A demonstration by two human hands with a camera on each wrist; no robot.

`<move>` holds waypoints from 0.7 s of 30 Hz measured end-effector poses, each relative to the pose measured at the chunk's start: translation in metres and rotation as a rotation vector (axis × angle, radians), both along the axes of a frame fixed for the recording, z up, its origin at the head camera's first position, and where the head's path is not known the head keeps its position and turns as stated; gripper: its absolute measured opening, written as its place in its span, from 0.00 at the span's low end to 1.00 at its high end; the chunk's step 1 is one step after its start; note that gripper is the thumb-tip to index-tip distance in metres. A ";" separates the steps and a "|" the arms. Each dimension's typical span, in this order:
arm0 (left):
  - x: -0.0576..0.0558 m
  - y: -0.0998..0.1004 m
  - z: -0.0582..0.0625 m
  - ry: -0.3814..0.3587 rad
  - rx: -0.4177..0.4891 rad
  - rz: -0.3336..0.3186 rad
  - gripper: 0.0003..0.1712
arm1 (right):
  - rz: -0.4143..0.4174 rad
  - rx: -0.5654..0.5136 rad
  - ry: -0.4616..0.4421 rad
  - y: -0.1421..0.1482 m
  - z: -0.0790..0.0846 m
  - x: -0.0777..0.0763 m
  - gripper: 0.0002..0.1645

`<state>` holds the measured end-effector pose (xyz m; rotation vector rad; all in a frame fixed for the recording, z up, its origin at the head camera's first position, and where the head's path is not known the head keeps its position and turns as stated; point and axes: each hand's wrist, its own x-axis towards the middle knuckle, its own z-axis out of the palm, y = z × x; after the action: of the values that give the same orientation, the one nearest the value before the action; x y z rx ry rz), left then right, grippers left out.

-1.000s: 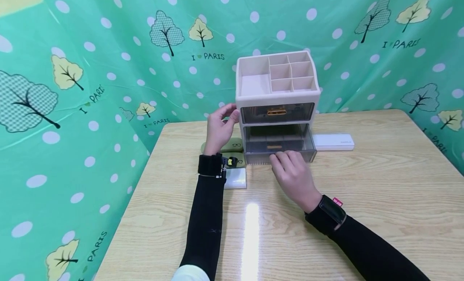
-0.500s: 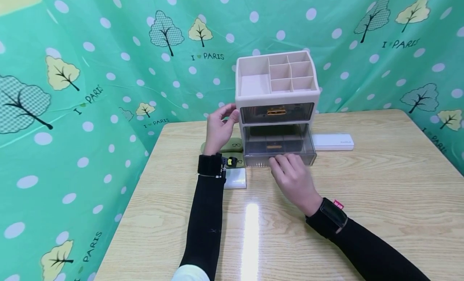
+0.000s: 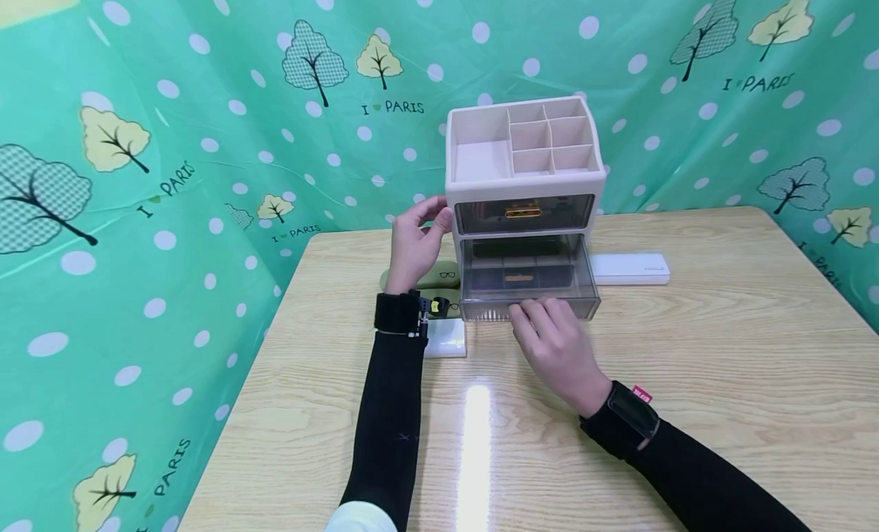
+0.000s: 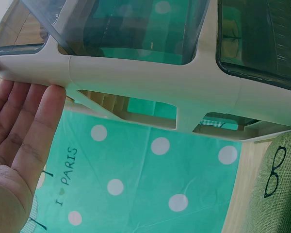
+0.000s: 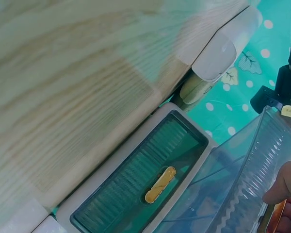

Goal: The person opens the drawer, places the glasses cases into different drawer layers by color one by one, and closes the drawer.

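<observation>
Jutting out from the cabinet (image 3: 525, 185) just right of the middle of the head frame, a see-through drawer (image 3: 549, 284) is pulled open on the middle level. At its front edge, the right hand (image 3: 559, 345) holds it with bent fingers; at the lower right of the right wrist frame, thumb and fingers pinch its gold handle (image 5: 275, 217). The left hand (image 3: 417, 242), near the centre of the head frame, rests with loosely straight fingers against the cabinet's side. Above the open drawer, the top drawer (image 3: 474, 219) is closed, under a tray (image 3: 483, 159) split into compartments. Below it, the closed bottom drawer (image 5: 131, 182) shows in the right wrist frame. Two green glasses cases (image 3: 438, 275) lie left of the cabinet, with a white box (image 3: 448, 339) in front of them. Another white box (image 3: 629, 269) lies to the cabinet's right. All stand on the wood-grain worktop (image 3: 309, 410). Green cloth (image 3: 226, 143) with trees and pale dots fills the upper frame.
</observation>
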<state>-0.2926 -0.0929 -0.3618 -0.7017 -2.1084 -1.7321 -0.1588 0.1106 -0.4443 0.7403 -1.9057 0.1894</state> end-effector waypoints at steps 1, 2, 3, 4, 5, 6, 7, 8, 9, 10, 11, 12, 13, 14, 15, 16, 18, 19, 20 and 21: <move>0.000 0.000 0.000 -0.002 0.001 -0.001 0.17 | -0.002 0.001 0.000 0.000 0.000 0.000 0.11; 0.000 0.000 0.000 -0.004 0.002 -0.001 0.17 | -0.007 0.004 0.003 0.000 0.000 0.000 0.11; 0.000 0.000 0.000 -0.006 0.000 0.001 0.17 | -0.008 0.005 0.003 0.000 0.000 0.001 0.12; 0.000 0.000 0.000 -0.010 0.000 0.002 0.17 | -0.008 0.005 0.003 0.001 -0.001 0.001 0.12; 0.000 0.000 0.000 -0.012 0.000 0.003 0.17 | -0.011 0.008 0.004 0.001 -0.001 0.001 0.12; 0.000 0.000 0.001 -0.011 0.000 0.003 0.17 | -0.013 0.011 0.004 0.001 -0.001 0.002 0.12; 0.000 0.000 0.001 -0.011 -0.001 0.004 0.17 | -0.011 0.010 0.002 0.001 0.000 0.002 0.11; 0.001 0.000 0.001 -0.011 -0.001 0.004 0.17 | -0.013 0.012 0.001 0.002 -0.001 0.002 0.11; 0.001 0.000 0.001 -0.012 -0.001 0.006 0.17 | -0.012 0.011 -0.003 0.002 -0.001 0.002 0.11; 0.001 0.000 0.002 -0.010 -0.001 0.006 0.17 | -0.012 0.010 -0.005 0.002 0.000 0.002 0.11; 0.001 0.000 0.002 -0.008 -0.003 0.007 0.17 | -0.012 0.008 -0.005 0.001 0.000 0.003 0.11; 0.001 0.000 0.002 -0.007 -0.004 0.008 0.17 | -0.011 0.006 -0.004 0.001 0.000 0.003 0.11; 0.001 0.001 0.002 -0.007 -0.004 0.009 0.17 | -0.009 0.003 -0.002 0.001 0.000 0.003 0.11; 0.002 0.001 0.002 -0.006 -0.004 0.010 0.17 | -0.008 0.002 0.000 0.001 0.000 0.003 0.11; 0.002 0.001 0.002 -0.004 -0.006 0.011 0.17 | -0.007 0.001 0.002 0.001 0.001 0.003 0.11; 0.002 0.001 0.002 -0.002 -0.006 0.010 0.17 | -0.006 0.002 0.003 0.001 0.001 0.003 0.12; 0.002 0.000 0.002 0.000 -0.006 0.009 0.17 | -0.005 0.005 0.002 0.002 0.002 0.003 0.13; 0.001 0.000 0.001 0.002 -0.005 0.007 0.17 | -0.004 0.007 -0.001 0.002 0.002 0.003 0.14; -0.001 0.000 -0.001 0.004 -0.005 0.008 0.17 | -0.002 0.008 -0.004 0.002 0.002 0.003 0.14; -0.004 0.000 -0.003 0.006 -0.006 0.009 0.17 | 0.002 0.008 -0.008 0.003 0.003 0.003 0.14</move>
<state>-0.2963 -0.0930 -0.3648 -0.6974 -2.1102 -1.7177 -0.1556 0.1132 -0.4415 0.7484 -1.9145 0.1866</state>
